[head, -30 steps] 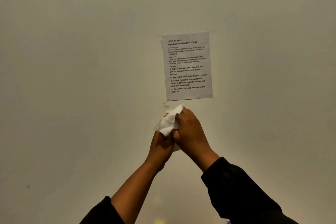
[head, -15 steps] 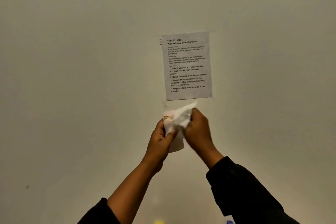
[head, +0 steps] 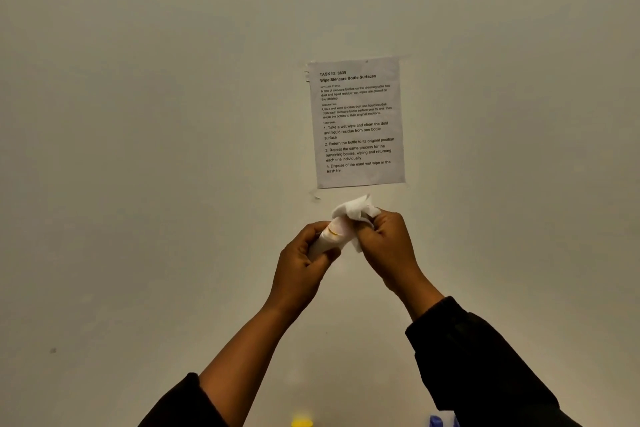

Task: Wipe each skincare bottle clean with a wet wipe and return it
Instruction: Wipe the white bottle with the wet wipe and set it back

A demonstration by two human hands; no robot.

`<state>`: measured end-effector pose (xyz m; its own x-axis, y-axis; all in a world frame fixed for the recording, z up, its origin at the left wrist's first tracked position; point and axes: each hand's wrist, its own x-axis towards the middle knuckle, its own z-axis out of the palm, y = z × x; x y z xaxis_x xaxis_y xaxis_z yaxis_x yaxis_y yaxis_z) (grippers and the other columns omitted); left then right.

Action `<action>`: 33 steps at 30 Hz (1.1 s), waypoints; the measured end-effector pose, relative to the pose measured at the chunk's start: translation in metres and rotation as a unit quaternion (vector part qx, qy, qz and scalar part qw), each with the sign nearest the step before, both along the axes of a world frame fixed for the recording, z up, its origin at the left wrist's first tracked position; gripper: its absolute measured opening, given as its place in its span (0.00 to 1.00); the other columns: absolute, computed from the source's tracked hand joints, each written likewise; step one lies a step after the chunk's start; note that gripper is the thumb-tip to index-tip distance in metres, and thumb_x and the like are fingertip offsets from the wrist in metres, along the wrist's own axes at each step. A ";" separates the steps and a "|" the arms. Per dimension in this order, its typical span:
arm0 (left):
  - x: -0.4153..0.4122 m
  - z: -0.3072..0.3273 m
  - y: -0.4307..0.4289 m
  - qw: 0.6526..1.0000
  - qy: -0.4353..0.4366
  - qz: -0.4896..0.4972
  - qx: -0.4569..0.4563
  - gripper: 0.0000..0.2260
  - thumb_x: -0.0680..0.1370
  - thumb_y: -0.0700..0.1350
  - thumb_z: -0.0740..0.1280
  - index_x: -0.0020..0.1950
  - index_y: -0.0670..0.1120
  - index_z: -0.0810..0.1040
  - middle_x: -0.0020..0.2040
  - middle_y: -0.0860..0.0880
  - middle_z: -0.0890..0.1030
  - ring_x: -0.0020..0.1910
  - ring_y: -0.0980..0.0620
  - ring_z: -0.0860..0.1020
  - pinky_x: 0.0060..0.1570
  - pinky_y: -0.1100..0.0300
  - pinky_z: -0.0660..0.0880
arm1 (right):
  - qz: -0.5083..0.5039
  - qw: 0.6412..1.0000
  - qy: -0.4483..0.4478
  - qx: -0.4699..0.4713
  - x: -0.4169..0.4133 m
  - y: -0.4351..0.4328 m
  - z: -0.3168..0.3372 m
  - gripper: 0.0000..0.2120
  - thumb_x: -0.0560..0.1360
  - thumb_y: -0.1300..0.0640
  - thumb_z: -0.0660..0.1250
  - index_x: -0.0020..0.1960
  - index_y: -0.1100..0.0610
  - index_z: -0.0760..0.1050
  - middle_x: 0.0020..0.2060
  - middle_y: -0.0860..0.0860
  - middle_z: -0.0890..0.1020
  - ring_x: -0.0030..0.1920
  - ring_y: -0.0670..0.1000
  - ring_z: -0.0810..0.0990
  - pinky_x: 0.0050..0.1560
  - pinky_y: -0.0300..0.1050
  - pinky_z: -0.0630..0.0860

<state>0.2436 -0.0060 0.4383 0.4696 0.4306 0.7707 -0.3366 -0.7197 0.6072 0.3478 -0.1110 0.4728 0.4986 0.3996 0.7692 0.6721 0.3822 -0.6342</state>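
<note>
The left hand [head: 304, 260] grips the bottle [head: 329, 236]; just beside it, the right hand [head: 384, 243] pinches the wipe [head: 353, 211] — rotate the bottle, rubbing all sides.

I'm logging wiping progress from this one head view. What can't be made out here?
- Small pale skincare bottle: mostly hidden by the left hand and the crumpled white wet wipe in the right hand.
- Yellow object and blue object: cut off by the bottom edge.
- Paper task sheet: its smaller print is illegible.
</note>
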 end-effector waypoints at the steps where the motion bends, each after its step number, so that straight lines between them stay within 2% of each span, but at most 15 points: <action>1: -0.001 0.000 0.000 1.000 -0.002 0.004 -0.006 0.17 0.76 0.40 0.69 0.58 0.60 0.76 0.53 0.61 0.81 0.54 0.60 0.78 0.49 0.68 0.77 | -0.037 0.999 -0.037 0.004 0.001 -0.001 -0.001 0.11 0.78 0.59 0.63 0.43 0.64 0.80 0.31 0.57 0.80 0.32 0.51 0.75 0.33 0.41 0.72; 3: -0.002 0.001 -0.001 1.000 -0.003 0.012 -0.020 0.18 0.77 0.40 0.69 0.58 0.62 0.75 0.54 0.61 0.80 0.54 0.61 0.78 0.48 0.71 0.76 | -0.097 0.990 -0.104 0.012 0.001 -0.003 -0.005 0.11 0.77 0.60 0.63 0.38 0.63 0.78 0.27 0.53 0.77 0.27 0.48 0.72 0.29 0.42 0.69; 6: -0.001 0.001 -0.004 1.000 -0.005 0.014 -0.025 0.15 0.77 0.43 0.69 0.61 0.59 0.76 0.56 0.58 0.81 0.54 0.59 0.79 0.50 0.68 0.77 | -0.131 0.974 -0.183 -0.004 -0.006 -0.003 -0.012 0.08 0.74 0.61 0.62 0.37 0.61 0.75 0.30 0.51 0.77 0.29 0.47 0.73 0.29 0.41 0.71; 9: -0.001 0.001 -0.008 0.999 -0.001 0.015 -0.037 0.10 0.77 0.47 0.68 0.57 0.58 0.77 0.51 0.55 0.83 0.50 0.56 0.81 0.44 0.70 0.77 | -0.137 0.954 -0.266 -0.019 -0.015 0.000 -0.018 0.06 0.73 0.62 0.61 0.41 0.63 0.76 0.41 0.57 0.80 0.40 0.52 0.78 0.41 0.45 0.78; 12: -0.001 -0.001 -0.011 0.999 0.003 0.018 -0.051 0.07 0.77 0.46 0.68 0.49 0.59 0.76 0.45 0.58 0.81 0.45 0.56 0.81 0.38 0.73 0.75 | -0.140 0.921 -0.360 -0.044 -0.017 0.000 -0.018 0.15 0.75 0.59 0.59 0.58 0.63 0.76 0.58 0.58 0.79 0.59 0.55 0.76 0.61 0.46 0.75; 13: -0.001 -0.001 -0.010 0.998 0.002 0.016 -0.058 0.07 0.77 0.47 0.68 0.49 0.60 0.75 0.45 0.59 0.81 0.45 0.56 0.81 0.37 0.73 0.75 | -0.145 0.918 -0.365 -0.050 -0.013 0.000 -0.017 0.18 0.76 0.58 0.57 0.63 0.62 0.73 0.61 0.58 0.77 0.63 0.54 0.75 0.64 0.46 0.72; 15: -0.002 -0.003 -0.009 0.998 0.003 0.008 -0.064 0.09 0.76 0.48 0.70 0.51 0.61 0.76 0.47 0.59 0.82 0.47 0.58 0.81 0.39 0.71 0.76 | -0.140 0.939 -0.311 -0.053 -0.006 -0.003 -0.014 0.20 0.76 0.60 0.56 0.68 0.59 0.70 0.65 0.55 0.76 0.65 0.52 0.73 0.67 0.40 0.68; 18: -0.002 -0.003 -0.009 0.998 0.012 0.001 -0.060 0.12 0.75 0.48 0.71 0.55 0.62 0.74 0.51 0.59 0.81 0.51 0.56 0.81 0.42 0.69 0.77 | -0.104 0.968 -0.226 -0.028 -0.002 -0.006 -0.015 0.21 0.77 0.59 0.55 0.70 0.54 0.68 0.64 0.49 0.77 0.62 0.46 0.74 0.62 0.27 0.66; 19: -0.002 -0.002 -0.009 0.998 0.013 0.002 -0.059 0.13 0.75 0.48 0.71 0.54 0.63 0.74 0.51 0.60 0.81 0.50 0.57 0.80 0.41 0.70 0.77 | -0.108 0.969 -0.221 -0.026 -0.004 -0.006 -0.017 0.22 0.76 0.59 0.55 0.70 0.54 0.68 0.65 0.50 0.76 0.63 0.46 0.74 0.63 0.28 0.66; 21: -0.003 -0.002 -0.009 0.998 0.004 0.002 -0.063 0.13 0.75 0.46 0.71 0.52 0.63 0.74 0.49 0.61 0.81 0.48 0.60 0.80 0.38 0.72 0.76 | -0.132 0.960 -0.245 -0.032 -0.011 -0.003 -0.020 0.24 0.75 0.60 0.54 0.71 0.59 0.66 0.68 0.53 0.72 0.69 0.47 0.68 0.69 0.39 0.65; 23: -0.002 -0.004 -0.010 0.995 -0.009 -0.004 -0.095 0.13 0.76 0.45 0.70 0.53 0.62 0.74 0.50 0.61 0.79 0.49 0.60 0.79 0.39 0.73 0.75 | -0.154 0.935 -0.317 -0.043 -0.018 0.001 -0.022 0.25 0.75 0.60 0.53 0.72 0.61 0.63 0.71 0.55 0.67 0.73 0.48 0.60 0.74 0.47 0.57; 25: 0.000 -0.005 -0.014 0.990 0.000 -0.017 -0.139 0.13 0.78 0.44 0.66 0.60 0.57 0.71 0.55 0.60 0.74 0.55 0.58 0.74 0.49 0.73 0.72 | -0.160 0.903 -0.394 -0.060 -0.022 0.004 -0.023 0.25 0.76 0.60 0.56 0.72 0.62 0.63 0.73 0.56 0.65 0.75 0.51 0.56 0.75 0.48 0.52; 27: -0.002 -0.006 -0.018 0.988 0.007 -0.022 -0.150 0.17 0.80 0.43 0.64 0.66 0.55 0.66 0.59 0.58 0.67 0.58 0.59 0.68 0.57 0.68 0.66 | -0.159 0.889 -0.424 -0.065 -0.021 0.003 -0.024 0.25 0.76 0.60 0.57 0.73 0.61 0.63 0.73 0.55 0.64 0.76 0.51 0.55 0.75 0.49 0.50; 30: -0.008 0.001 -0.017 0.991 -0.035 -0.045 -0.123 0.13 0.76 0.43 0.70 0.55 0.59 0.74 0.53 0.62 0.79 0.49 0.62 0.80 0.44 0.71 0.76 | -0.152 0.912 -0.378 -0.046 -0.012 -0.001 -0.027 0.24 0.78 0.59 0.53 0.73 0.61 0.62 0.74 0.54 0.63 0.76 0.50 0.55 0.74 0.50 0.56; 33: -0.010 0.004 -0.015 0.994 -0.030 -0.035 -0.102 0.11 0.74 0.46 0.71 0.53 0.60 0.76 0.49 0.60 0.81 0.47 0.61 0.82 0.41 0.71 0.77 | -0.135 0.948 -0.288 -0.012 -0.011 -0.002 -0.029 0.25 0.77 0.60 0.53 0.74 0.61 0.60 0.73 0.51 0.62 0.75 0.48 0.58 0.73 0.47 0.61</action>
<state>0.2338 -0.0212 0.4424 0.4598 0.5492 0.6978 -0.4206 -0.5573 0.7159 0.3370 -0.1129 0.4434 0.0853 0.3387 0.9370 0.9807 0.1373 -0.1390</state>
